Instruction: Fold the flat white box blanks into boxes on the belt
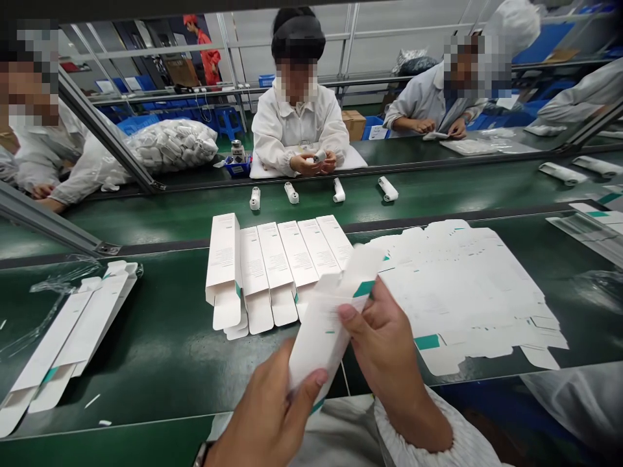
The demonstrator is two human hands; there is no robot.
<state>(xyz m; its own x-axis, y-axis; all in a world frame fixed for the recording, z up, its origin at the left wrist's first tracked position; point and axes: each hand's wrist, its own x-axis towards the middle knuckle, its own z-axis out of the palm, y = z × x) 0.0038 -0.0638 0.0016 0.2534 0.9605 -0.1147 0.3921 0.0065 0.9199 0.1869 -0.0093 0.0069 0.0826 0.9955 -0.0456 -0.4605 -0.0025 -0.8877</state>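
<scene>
Between my two hands is a white carton with green patches, tilted, one end flap sticking up at the top. My left hand is wrapped round its lower part, thumb on the front face. My right hand grips the upper right edge near the green patch. Just beyond, several white boxes lie side by side with their near end flaps open. To the right of my right hand spreads a wide pile of flat white cartons.
More folded cartons lie at the left beside clear plastic film. Behind a dark rail, small white devices rest on a green conveyor. Across it, co-workers in white sit; a bulging bag of white parts stands left.
</scene>
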